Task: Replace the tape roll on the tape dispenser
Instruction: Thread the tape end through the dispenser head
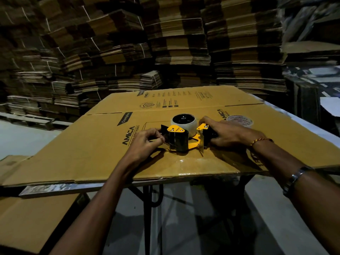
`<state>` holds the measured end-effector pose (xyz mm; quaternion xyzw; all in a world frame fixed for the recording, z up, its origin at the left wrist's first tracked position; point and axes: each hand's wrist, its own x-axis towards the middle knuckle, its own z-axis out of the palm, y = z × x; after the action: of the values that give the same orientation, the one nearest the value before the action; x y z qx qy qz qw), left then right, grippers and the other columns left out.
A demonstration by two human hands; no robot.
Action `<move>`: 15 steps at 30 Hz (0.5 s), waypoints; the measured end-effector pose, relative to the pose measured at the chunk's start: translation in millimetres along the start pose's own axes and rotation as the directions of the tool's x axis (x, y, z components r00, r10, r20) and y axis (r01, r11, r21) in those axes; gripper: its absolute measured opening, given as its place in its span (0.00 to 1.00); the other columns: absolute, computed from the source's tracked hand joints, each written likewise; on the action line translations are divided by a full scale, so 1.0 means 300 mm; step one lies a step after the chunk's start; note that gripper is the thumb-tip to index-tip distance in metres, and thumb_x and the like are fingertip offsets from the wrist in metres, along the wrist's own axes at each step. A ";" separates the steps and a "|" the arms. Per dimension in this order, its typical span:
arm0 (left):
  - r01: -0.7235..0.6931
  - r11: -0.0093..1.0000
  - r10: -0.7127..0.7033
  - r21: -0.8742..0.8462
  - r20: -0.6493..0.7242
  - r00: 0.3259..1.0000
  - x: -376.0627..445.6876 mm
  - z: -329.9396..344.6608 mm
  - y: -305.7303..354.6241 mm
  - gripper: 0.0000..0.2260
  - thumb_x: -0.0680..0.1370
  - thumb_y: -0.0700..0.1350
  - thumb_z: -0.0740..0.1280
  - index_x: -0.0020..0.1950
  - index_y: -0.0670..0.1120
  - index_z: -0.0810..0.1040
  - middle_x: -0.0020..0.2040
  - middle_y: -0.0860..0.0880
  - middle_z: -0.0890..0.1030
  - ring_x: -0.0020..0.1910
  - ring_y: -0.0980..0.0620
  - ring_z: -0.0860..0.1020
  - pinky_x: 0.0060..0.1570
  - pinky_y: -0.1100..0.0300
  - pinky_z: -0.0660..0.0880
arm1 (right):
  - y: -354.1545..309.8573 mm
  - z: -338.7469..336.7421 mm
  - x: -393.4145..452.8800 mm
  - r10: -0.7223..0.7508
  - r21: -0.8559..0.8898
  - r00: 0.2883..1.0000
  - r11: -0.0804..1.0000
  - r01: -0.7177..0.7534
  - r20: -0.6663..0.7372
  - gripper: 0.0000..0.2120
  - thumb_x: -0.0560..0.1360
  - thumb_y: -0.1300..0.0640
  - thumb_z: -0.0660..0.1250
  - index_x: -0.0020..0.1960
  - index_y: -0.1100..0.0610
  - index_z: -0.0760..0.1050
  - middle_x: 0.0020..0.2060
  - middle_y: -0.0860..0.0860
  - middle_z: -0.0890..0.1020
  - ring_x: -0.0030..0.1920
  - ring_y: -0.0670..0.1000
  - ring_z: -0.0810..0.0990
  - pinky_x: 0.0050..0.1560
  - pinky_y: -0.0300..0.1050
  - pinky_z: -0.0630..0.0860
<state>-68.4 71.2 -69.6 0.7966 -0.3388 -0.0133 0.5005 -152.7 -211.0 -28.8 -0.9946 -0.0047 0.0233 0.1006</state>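
Observation:
A yellow and black tape dispenser (181, 139) lies on its side on a flattened cardboard box (92, 144). A whitish tape roll (191, 128) sits on the dispenser's black hub. My left hand (147, 142) pinches something thin at the dispenser's front end, beside the black flap; it looks like the tape end, though I cannot be sure. My right hand (224, 134) grips the dispenser's black handle. A second tape roll (240, 120) lies flat on the cardboard just beyond my right hand.
The cardboard lies over a narrow metal-framed table (55, 187) whose near edge shows below it. Another cardboard sheet (27, 221) sits lower at the left. Tall stacks of flattened cartons (174, 43) fill the background.

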 end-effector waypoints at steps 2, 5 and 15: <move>0.004 1.000 -0.004 -0.012 0.002 1.000 0.001 -0.005 -0.002 0.04 0.79 0.40 0.68 0.44 0.46 0.80 0.52 0.61 0.78 0.56 0.60 0.77 0.59 0.52 0.76 | 0.004 -0.037 -0.002 0.004 0.188 0.989 0.982 -0.032 0.147 0.36 0.76 0.47 0.69 0.76 0.40 0.53 0.61 0.53 0.76 0.56 0.55 0.77 0.47 0.45 0.76; 0.000 1.000 0.000 -0.019 0.008 1.000 0.013 -0.008 -0.016 0.05 0.79 0.40 0.68 0.44 0.47 0.80 0.53 0.59 0.80 0.56 0.59 0.79 0.60 0.51 0.77 | 0.016 -0.068 -0.007 -0.024 0.281 0.974 0.959 -0.040 0.223 0.42 0.67 0.36 0.67 0.77 0.35 0.51 0.72 0.54 0.69 0.66 0.58 0.72 0.59 0.51 0.76; 0.047 0.997 -0.047 -0.069 0.006 0.999 0.030 -0.009 -0.040 0.04 0.77 0.40 0.69 0.43 0.45 0.81 0.58 0.49 0.81 0.60 0.50 0.78 0.64 0.40 0.73 | -0.003 -0.039 -0.003 0.013 0.199 0.993 0.979 -0.036 0.114 0.50 0.58 0.20 0.61 0.75 0.38 0.58 0.72 0.52 0.70 0.66 0.56 0.72 0.62 0.56 0.75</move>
<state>-54.0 71.6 -75.1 0.7865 -0.3205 -0.0387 0.5265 -153.0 -212.4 -17.2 -0.9765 0.0041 0.0809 0.1998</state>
